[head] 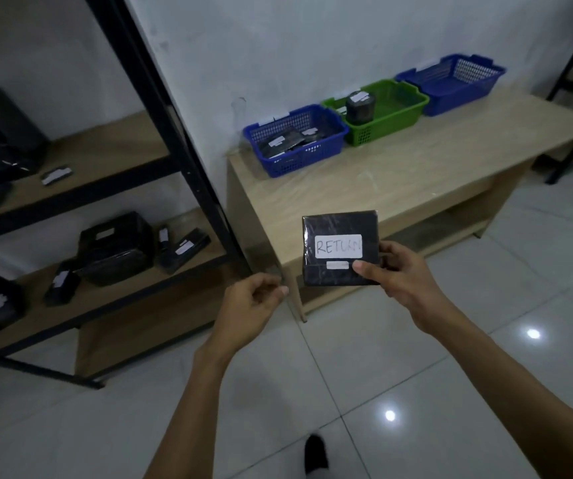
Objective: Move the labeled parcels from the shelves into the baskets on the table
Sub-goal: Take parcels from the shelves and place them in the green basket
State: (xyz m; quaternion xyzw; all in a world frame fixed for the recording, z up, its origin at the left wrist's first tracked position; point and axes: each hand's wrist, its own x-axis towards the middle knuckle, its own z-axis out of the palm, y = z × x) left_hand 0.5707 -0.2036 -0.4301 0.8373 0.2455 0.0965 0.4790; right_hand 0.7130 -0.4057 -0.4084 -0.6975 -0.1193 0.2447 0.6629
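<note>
Right hand (394,271) pinches the black parcel (340,247) (label reads "RETURN") by one edge, left hand (252,302) curled empty; risk: misfiling, basket tags illegible.

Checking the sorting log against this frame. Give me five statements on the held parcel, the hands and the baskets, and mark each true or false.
1. The right hand holds a black parcel with a white label reading RETURN. True.
2. The left hand also grips that parcel. False: it is loosely curled beside it, apart, holding nothing.
3. Three baskets stand in a row on the table by the wall. True.
4. The green basket is empty. False: a dark labelled parcel stands in it.
5. The far blue basket is packed with parcels. False: none show in it; the near blue basket holds several.
</note>
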